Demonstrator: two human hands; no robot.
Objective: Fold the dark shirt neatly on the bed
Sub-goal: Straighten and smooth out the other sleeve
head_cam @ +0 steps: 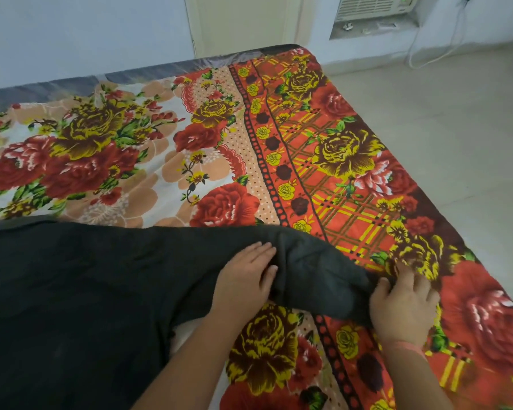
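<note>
Lying spread on the bed (166,161), the dark shirt (86,291) is pinned by the flat, released left hand (246,279) so that the right hand (403,306), grasping its sleeve end, can fold it inward.

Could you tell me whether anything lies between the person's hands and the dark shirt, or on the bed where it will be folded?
Nothing visible does. The left hand rests flat on the dark shirt, and the right hand has its grip on the sleeve end. The floral bedsheet around the shirt shows only its print.
</note>
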